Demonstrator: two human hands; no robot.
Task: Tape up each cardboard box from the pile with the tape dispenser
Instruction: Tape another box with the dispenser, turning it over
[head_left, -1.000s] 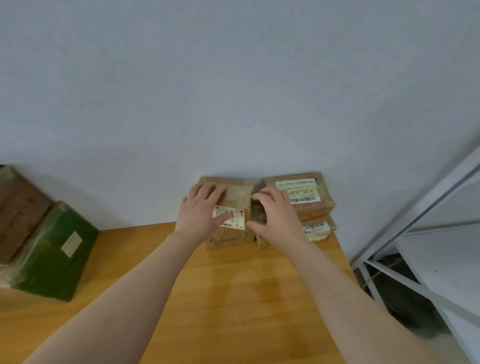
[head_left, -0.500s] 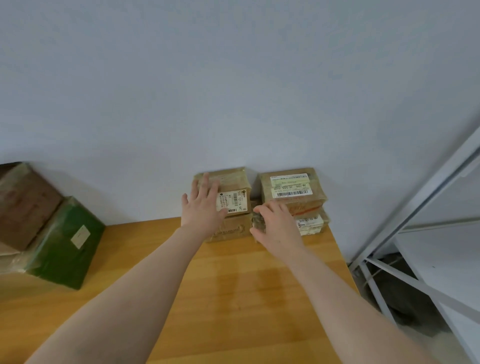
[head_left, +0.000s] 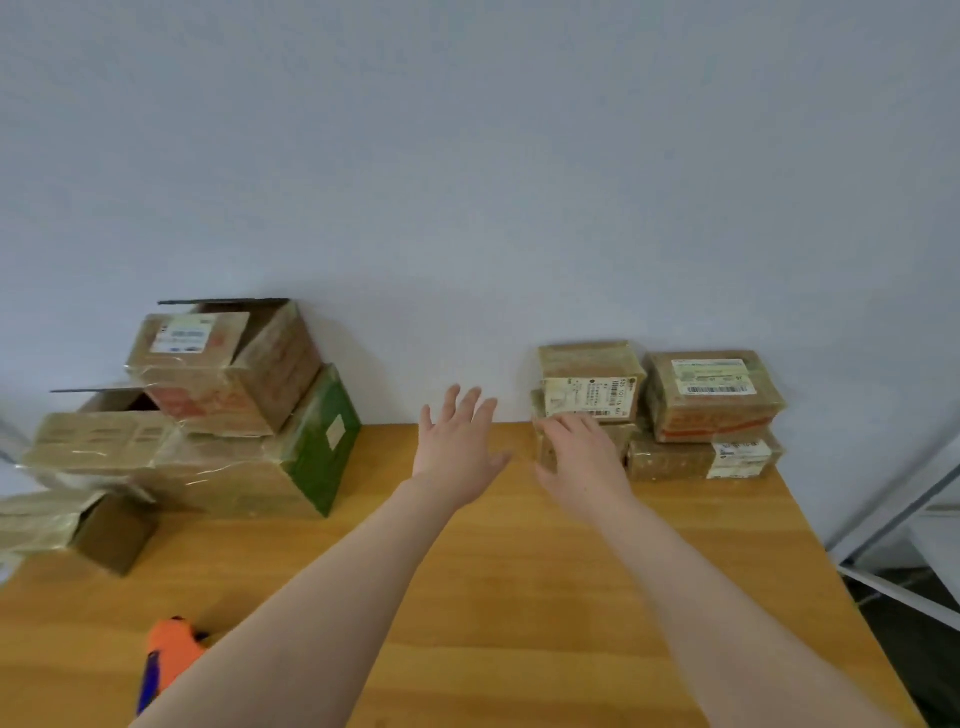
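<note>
Boxes (head_left: 208, 415) sit piled at the far left of the wooden table (head_left: 519, 597), some with flaps up. Nearer me, the orange tape dispenser (head_left: 166, 654) lies by my left forearm, untouched. My left hand (head_left: 457, 447) hovers over the tabletop, fingers spread, holding nothing. My right hand (head_left: 582, 457) rests loose, uncurled fingers against the front of a taped stack (head_left: 587, 384); another stack (head_left: 711, 395) stands just beside it.

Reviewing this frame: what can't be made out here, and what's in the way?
Head view only.
1. Tape dispenser: the left forearm covers most of it; roll and blade unseen.
2. Lower box: the right hand covers its front; contact unclear.
3. Shipping label: print too small and blurred.
4. Taped box at the left edge: cut off by the frame.
</note>
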